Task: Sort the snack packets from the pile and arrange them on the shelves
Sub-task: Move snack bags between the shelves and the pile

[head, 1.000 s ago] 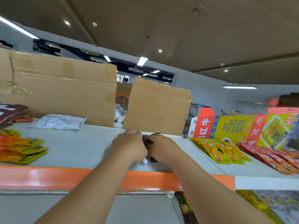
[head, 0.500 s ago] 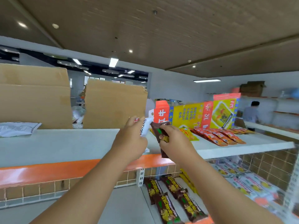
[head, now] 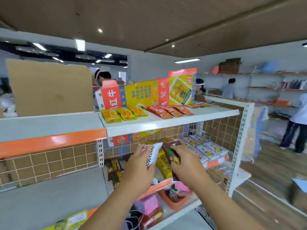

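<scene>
My left hand [head: 138,165] grips a white snack packet [head: 152,155] with dark lettering, held upright in front of the middle shelf. My right hand [head: 186,165] pinches a dark brown packet [head: 172,154] with green and yellow print, close beside the white one. Both hands hover just below the top shelf [head: 166,123]. Behind them on the middle shelf lie brown packets [head: 114,170] and yellow packets [head: 163,165]. On the top shelf sit rows of yellow packets [head: 122,113] and red packets [head: 169,111].
A flattened printed carton [head: 149,92] and brown cardboard [head: 49,87] stand at the back of the top shelf. White-and-yellow packets [head: 207,148] fill the middle shelf's right. Pink and orange goods [head: 174,195] lie lower down. People stand in the aisle [head: 297,123] and behind the shelves.
Both hands came off the top shelf and dropped to the middle shelf level, carrying the white and brown packets. The view swung right and down.
</scene>
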The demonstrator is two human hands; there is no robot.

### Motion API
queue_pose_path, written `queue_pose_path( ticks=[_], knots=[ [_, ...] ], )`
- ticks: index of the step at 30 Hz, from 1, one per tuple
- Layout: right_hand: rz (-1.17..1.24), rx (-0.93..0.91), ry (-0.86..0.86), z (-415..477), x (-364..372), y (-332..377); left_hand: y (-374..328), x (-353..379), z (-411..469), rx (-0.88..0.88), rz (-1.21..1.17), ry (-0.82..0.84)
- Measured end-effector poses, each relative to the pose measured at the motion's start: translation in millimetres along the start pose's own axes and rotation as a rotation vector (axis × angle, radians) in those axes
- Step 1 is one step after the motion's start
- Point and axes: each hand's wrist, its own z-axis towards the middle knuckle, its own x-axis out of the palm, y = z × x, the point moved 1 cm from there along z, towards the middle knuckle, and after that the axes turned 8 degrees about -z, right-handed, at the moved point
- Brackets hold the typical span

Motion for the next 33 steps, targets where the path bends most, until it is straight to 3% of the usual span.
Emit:
queue_pose_path(
  ticks=[7, 17, 33],
  knots=[
    [0.059, 0.046, 0.126, -18.9, 56.9, -42.6, 26.0, 51.3, -30.2, -0.181, 0.055, 0.082],
    [0.120, 0.005, 0.321, 15.1, 169.0, 2.9, 141.0, 31.0, -45.2, -0.435, 0.119, 0.071],
    [0.102, -0.090, 0.373, 142.6, 293.4, 67.3, 246.9, 16.2, -23.5, -0.537, 0.183, -0.031]
  ],
)
